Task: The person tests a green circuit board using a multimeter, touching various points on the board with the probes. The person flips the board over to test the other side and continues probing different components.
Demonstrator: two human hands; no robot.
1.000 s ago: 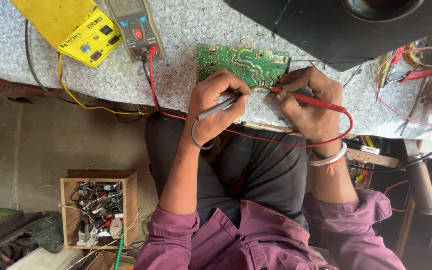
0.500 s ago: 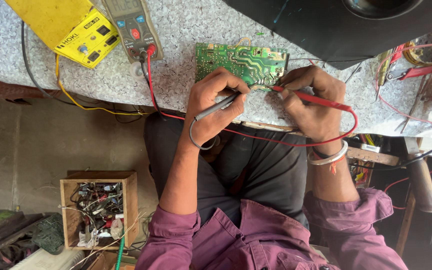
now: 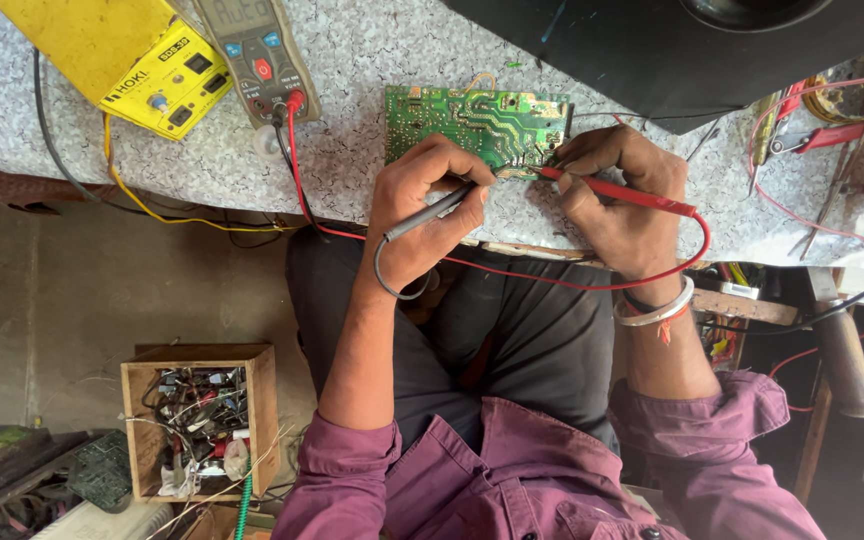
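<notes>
Head view: the green circuit board (image 3: 472, 125) lies just ahead of both hands, its long axis running left to right across the speckled bench (image 3: 352, 150). The left hand (image 3: 427, 210) pinches a black probe (image 3: 442, 210); the right hand (image 3: 617, 200) pinches a red probe (image 3: 622, 190). Both tips meet the board's near right edge, the right hand slightly nearer. A grey meter (image 3: 252, 50) sits well to the left.

Bench: my speckled grey worktop (image 3: 352, 120), running across the top of my view.
Centre: green circuit board (image 3: 472, 122) flat on it.
Left: yellow instrument box (image 3: 117, 55), grey multimeter (image 3: 255, 55) just beside it.
Right: pliers with red handles (image 3: 820, 135), loose wires.
Far edge: a black housing (image 3: 692, 45).
</notes>
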